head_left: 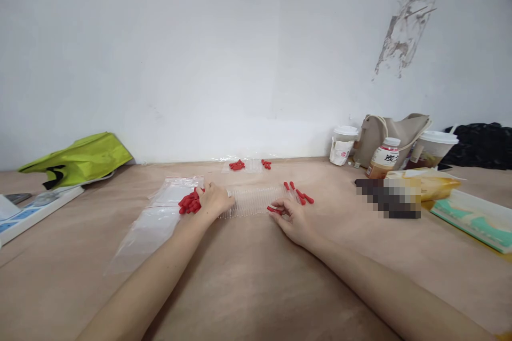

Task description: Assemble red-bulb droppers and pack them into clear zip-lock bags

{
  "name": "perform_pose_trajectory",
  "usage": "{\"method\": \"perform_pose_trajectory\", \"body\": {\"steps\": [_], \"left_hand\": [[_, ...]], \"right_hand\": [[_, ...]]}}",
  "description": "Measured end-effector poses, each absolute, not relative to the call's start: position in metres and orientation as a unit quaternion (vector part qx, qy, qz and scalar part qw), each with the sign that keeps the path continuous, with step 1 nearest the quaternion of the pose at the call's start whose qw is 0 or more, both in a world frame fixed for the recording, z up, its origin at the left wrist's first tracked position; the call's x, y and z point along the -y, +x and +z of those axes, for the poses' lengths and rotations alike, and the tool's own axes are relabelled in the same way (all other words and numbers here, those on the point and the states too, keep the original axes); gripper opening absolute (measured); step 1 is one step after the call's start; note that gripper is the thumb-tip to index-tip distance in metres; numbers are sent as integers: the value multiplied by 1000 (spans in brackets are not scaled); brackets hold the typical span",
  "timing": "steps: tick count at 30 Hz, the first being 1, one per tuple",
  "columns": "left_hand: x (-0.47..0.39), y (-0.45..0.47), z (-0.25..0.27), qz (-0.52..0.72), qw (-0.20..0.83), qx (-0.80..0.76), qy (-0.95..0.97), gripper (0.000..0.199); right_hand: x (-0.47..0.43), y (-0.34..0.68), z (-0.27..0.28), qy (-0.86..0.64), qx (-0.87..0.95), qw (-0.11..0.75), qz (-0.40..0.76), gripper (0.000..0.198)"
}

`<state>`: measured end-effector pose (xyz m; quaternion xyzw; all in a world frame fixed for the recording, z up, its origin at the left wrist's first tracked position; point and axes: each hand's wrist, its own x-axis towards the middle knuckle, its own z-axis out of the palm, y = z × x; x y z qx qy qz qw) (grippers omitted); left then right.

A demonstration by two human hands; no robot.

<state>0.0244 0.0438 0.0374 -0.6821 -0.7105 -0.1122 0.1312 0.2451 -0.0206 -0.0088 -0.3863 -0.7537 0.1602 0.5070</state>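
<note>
A row of clear small tubes [253,200] lies on the brown table [256,282] between my hands. My left hand [214,200] rests at the row's left end, touching a heap of red caps [189,203] on a clear zip bag [160,216]. At the row's right end my right hand [291,217] pinches one red cap [274,210] in its fingertips. Several loose red caps [301,194] lie just beyond that hand. Farther back, more red caps [237,165] sit on another clear bag by the wall.
A lime green bag [80,159] and a flat white box [36,210] sit at the left. At the right stand two lidded cups [434,149], a bottle [384,159], a beige bag [394,133], a yellow packet [434,184] and a teal-edged box [476,218].
</note>
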Motion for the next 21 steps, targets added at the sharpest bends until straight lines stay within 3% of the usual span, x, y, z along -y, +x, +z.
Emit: {"method": "perform_pose_trajectory", "body": {"steps": [5, 12, 15, 21], "left_hand": [[-29, 26, 50, -132, 126, 663, -726, 26], [27, 19, 45, -159, 112, 469, -862, 20], [37, 16, 30, -203, 108, 388, -893, 21], [31, 16, 8, -284, 74, 368, -882, 16]], "right_hand": [[18, 247, -11, -395, 761, 502, 111, 19], [23, 247, -4, -383, 786, 479, 84, 16], [26, 245, 3, -368, 811, 443, 103, 16], [29, 235, 12, -361, 822, 417, 142, 13]]}}
